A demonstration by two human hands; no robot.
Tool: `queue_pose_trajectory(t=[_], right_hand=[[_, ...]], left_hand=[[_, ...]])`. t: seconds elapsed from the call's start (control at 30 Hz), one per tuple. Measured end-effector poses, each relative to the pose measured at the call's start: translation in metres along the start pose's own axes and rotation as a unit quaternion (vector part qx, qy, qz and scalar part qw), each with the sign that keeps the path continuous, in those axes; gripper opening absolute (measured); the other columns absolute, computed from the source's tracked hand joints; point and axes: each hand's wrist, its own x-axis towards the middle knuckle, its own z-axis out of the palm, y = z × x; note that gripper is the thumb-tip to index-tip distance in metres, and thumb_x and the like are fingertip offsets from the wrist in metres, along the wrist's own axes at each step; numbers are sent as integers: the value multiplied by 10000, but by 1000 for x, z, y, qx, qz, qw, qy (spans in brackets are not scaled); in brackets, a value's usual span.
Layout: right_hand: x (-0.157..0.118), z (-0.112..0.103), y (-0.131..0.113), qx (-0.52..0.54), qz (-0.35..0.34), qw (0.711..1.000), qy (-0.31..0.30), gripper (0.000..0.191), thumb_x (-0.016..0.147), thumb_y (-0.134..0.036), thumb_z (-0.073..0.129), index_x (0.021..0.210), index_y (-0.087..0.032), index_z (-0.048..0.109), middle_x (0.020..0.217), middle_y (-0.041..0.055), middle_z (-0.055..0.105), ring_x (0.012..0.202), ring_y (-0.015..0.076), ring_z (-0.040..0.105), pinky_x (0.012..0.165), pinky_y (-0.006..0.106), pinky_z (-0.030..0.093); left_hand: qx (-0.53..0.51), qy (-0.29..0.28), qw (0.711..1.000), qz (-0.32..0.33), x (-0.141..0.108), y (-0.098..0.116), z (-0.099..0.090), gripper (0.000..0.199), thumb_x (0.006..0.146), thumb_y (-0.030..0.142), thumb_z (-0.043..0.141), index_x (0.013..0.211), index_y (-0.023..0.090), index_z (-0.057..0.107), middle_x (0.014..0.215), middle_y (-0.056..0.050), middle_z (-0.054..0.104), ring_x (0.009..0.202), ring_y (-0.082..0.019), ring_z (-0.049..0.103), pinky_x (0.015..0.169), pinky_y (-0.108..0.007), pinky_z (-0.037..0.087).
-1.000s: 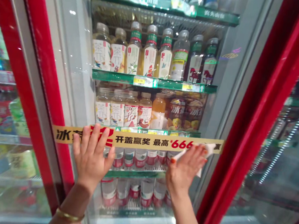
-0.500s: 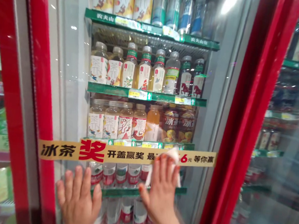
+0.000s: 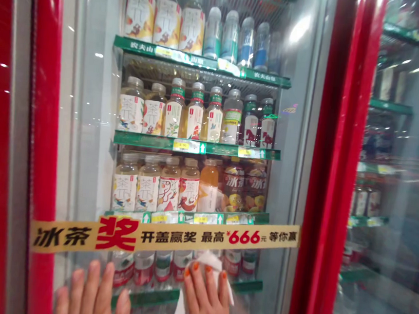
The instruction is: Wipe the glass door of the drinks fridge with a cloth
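A glass fridge door (image 3: 284, 183) stands in front of me, with a tan printed strip (image 3: 184, 238) stuck across it. My right hand (image 3: 207, 303) presses a white tissue (image 3: 207, 260) against the glass just below the strip. Its fingers, with orange nails, lie over the tissue, whose edges stick out above and to both sides. At the lower left, my left hand (image 3: 90, 298) is spread with its fingers up, flat at the glass and holding nothing. Both wrists fall outside the picture.
Behind the glass, bottled drinks (image 3: 195, 112) stand in rows on shelves with green edges (image 3: 196, 145). Red door frames (image 3: 327, 187) rise on both sides. Through another glass door at the right, more shelves (image 3: 372, 222) show.
My right hand and the tissue have moved down and left, off the printed strip, whose red number is now uncovered. The view has shifted, and my left hand sits lower in the picture.
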Motion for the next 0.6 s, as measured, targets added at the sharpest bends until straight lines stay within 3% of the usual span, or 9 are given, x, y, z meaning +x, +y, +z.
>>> queue_pose_trajectory(t=[0.07,0.17,0.23,0.27,0.3,0.37,0.47,0.53,0.6], right_hand=[[-24,-7,7,2,-21,1000,-10,802,1037,-660,383,1752,-300,350,1788,-29,321,1740,270,143,1447,541,72],[-25,-18,51,-29,223,972,-60,804,1115,-476,307,1789,-152,12,1859,140,21,1747,346,-21,1368,759,87],[-1,-18,64,-42,370,928,-26,749,1133,-410,194,1777,-130,-65,1854,219,-12,1738,416,-32,1284,868,171],[13,-16,58,-48,391,919,-8,739,1133,-406,164,1776,-122,-63,1851,243,13,1736,437,-9,1266,883,192],[23,-14,44,-46,376,926,-12,751,1135,-426,182,1777,-110,-46,1849,248,41,1735,440,2,1280,868,197],[25,-10,4,-18,237,970,-53,811,1124,-551,252,1786,-114,82,1846,186,185,1742,394,57,1358,769,170],[-18,-12,-33,18,20,995,-96,729,1091,-684,307,1729,-345,396,1753,-65,455,1741,270,150,1441,551,157],[-52,-18,-17,-17,51,993,-101,723,1096,-607,372,1755,-312,339,1770,-9,434,1742,300,132,1423,612,197],[-67,-23,15,-63,209,972,-84,792,1114,-483,347,1795,-163,100,1842,161,225,1741,378,62,1361,747,220]], left_hand=[[10,-10,1000,15,1,-2,-1,842,986,265,586,1763,282,261,1854,-21,212,1738,-295,168,1429,-591,107],[14,-19,999,23,-1,-5,-2,868,982,245,604,1769,256,237,1857,-62,194,1743,-315,145,1419,-627,105],[14,-25,999,14,-3,-6,-2,875,977,244,614,1768,263,241,1855,-82,200,1740,-344,149,1401,-680,125],[14,-27,999,11,-4,-7,-2,877,975,249,620,1767,270,245,1854,-87,205,1738,-357,153,1393,-702,133],[13,-29,999,11,-5,-8,-3,878,973,256,626,1767,275,249,1854,-91,209,1737,-366,154,1387,-716,134],[10,-37,999,15,-6,-10,-4,885,972,263,634,1768,275,246,1857,-95,202,1738,-371,140,1388,-722,125],[4,-50,999,20,-5,-12,-7,902,970,255,640,1772,260,228,1862,-102,182,1742,-369,116,1394,-718,112],[4,-57,998,20,-5,-12,-8,913,964,252,644,1774,255,223,1862,-105,180,1743,-368,115,1397,-715,113],[5,-59,998,15,-5,-10,-8,920,959,252,642,1775,259,219,1864,-105,174,1744,-367,110,1397,-719,107]])
